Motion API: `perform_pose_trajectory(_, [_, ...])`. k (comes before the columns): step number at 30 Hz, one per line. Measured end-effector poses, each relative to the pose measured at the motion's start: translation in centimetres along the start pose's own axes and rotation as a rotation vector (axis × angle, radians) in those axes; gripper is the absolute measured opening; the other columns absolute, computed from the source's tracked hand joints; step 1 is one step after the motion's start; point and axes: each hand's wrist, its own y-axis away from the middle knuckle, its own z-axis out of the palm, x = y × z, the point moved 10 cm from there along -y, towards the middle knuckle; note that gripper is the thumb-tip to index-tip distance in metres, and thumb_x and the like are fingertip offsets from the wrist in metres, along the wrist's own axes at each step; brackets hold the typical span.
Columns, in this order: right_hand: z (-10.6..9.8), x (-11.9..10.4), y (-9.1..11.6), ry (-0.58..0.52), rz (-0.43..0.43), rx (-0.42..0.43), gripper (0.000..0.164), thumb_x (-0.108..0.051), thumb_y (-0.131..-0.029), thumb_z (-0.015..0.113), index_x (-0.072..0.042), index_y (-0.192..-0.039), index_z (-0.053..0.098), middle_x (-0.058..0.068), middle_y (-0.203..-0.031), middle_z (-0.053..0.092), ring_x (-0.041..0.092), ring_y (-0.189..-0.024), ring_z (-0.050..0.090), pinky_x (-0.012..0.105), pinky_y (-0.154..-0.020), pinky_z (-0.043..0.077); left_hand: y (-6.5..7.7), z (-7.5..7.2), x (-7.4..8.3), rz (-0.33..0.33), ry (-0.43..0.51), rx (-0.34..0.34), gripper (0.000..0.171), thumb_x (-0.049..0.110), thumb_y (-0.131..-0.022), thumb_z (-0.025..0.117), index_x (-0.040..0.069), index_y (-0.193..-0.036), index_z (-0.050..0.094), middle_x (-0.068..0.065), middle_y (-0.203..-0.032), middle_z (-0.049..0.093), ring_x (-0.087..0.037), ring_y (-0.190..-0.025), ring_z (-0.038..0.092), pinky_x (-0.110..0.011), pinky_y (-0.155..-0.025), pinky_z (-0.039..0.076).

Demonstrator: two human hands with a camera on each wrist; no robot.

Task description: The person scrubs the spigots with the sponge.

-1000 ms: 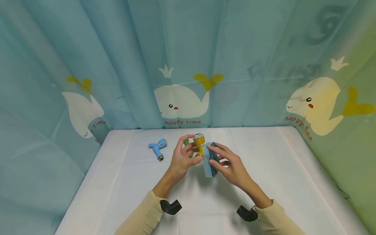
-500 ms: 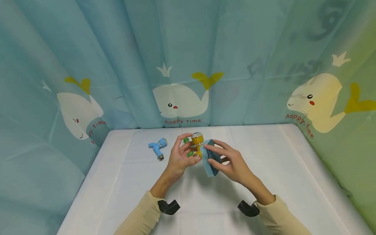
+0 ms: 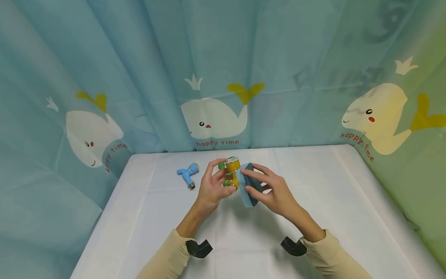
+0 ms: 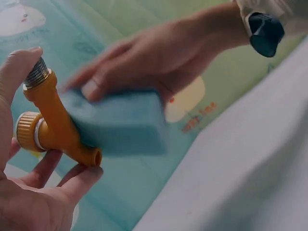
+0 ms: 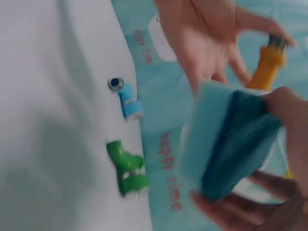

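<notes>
My left hand (image 3: 211,189) holds a yellow plastic tap (image 3: 233,166) above the table, its thumb on the threaded metal end and fingertips at the opposite end, as the left wrist view shows. The ribbed knob (image 4: 30,132) points away from the right hand. Gripped by my right hand (image 3: 278,193) is a light blue sponge (image 4: 125,122) with a darker blue scouring side (image 5: 243,139). Its light face lies against the tap's body, and it looks blurred in the left wrist view. The sponge covers part of the tap in the right wrist view.
On the white table (image 3: 167,232), a blue tap (image 3: 187,175) lies left of the hands. A green tap (image 5: 127,168) lies behind the left hand, mostly hidden in the head view. A curtain (image 3: 292,97) with whale prints stands along the back and sides.
The sponge and right hand have shifted slightly left and up, tilting against the tap. The left hand and yellow tap have drifted a little left. Both grips stay the same.
</notes>
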Motion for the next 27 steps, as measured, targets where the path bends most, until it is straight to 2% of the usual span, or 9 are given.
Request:
perform_pose_trajectory(4, [-1.1,1.0,-0.1,0.035,0.011,0.033,0.050,-0.010,-0.089,0.081,-0.017,-0.137,0.068,0.022,-0.142,0.057,0.030,-0.096,0.073,0.032,-0.064,0.061,0.1,0.2,0.2,0.002,-0.016,-0.020,0.088,0.015,-0.080,0.089,0.010,-0.150,0.037,-0.020,-0.140,0.057,-0.028,-0.118,0.058,-0.034,-0.091,0.058])
perform_pose_trajectory(8, [-2.2,-1.2,-1.2,-0.022,-0.074,0.094,0.053,-0.006,-0.086,0.082,-0.017,-0.136,0.068,0.016,-0.145,0.057,0.027,-0.098,0.072,0.034,-0.066,0.062,0.2,0.5,0.1,0.013,-0.036,-0.063,0.089,0.017,-0.080,0.090,0.006,-0.150,0.036,-0.017,-0.137,0.060,-0.027,-0.119,0.059,-0.036,-0.094,0.056])
perform_pose_trajectory(11, [-2.0,-2.2,-2.1,-0.022,-0.112,0.088,0.052,-0.008,-0.087,0.082,-0.018,-0.137,0.068,0.016,-0.145,0.057,0.028,-0.101,0.071,0.033,-0.066,0.062,0.4,0.7,0.2,0.020,-0.022,-0.081,0.090,0.019,-0.080,0.090,0.005,-0.150,0.035,-0.016,-0.135,0.060,-0.027,-0.118,0.059,-0.034,-0.090,0.058])
perform_pose_trajectory(15, [-1.4,-0.6,-2.7,0.004,-0.036,0.056,0.049,-0.010,-0.089,0.081,-0.015,-0.136,0.068,0.019,-0.141,0.059,0.027,-0.092,0.072,0.034,-0.066,0.061,0.7,0.3,0.1,0.006,0.055,-0.076,0.088,0.020,-0.080,0.090,0.009,-0.150,0.038,-0.016,-0.138,0.057,-0.027,-0.116,0.058,-0.031,-0.085,0.059])
perform_pose_trajectory(18, [-1.0,0.7,-2.8,0.015,0.020,0.020,0.048,-0.011,-0.091,0.079,-0.014,-0.137,0.067,0.016,-0.139,0.062,0.021,-0.086,0.069,0.034,-0.068,0.060,0.9,-0.1,0.0,-0.005,0.091,-0.077,0.087,0.019,-0.080,0.091,0.011,-0.150,0.039,-0.016,-0.141,0.056,-0.027,-0.116,0.058,-0.029,-0.084,0.059])
perform_pose_trajectory(24, [-1.0,0.7,-2.2,-0.117,0.073,0.050,0.050,-0.016,-0.095,0.077,-0.024,-0.143,0.063,0.002,-0.141,0.062,0.016,-0.077,0.067,0.031,-0.058,0.057,1.0,-0.4,0.8,0.032,0.070,-0.064,0.090,0.022,-0.079,0.092,0.010,-0.151,0.039,-0.015,-0.139,0.058,-0.027,-0.118,0.058,-0.030,-0.085,0.060])
perform_pose_trajectory(27, [0.0,0.8,-1.7,-0.127,0.100,0.013,0.049,-0.020,-0.096,0.075,-0.024,-0.143,0.063,0.002,-0.141,0.063,0.015,-0.076,0.066,0.030,-0.057,0.056,0.9,-0.4,1.3,0.061,0.067,-0.055,0.090,0.024,-0.078,0.092,0.011,-0.151,0.040,-0.014,-0.139,0.058,-0.027,-0.117,0.058,-0.030,-0.086,0.059])
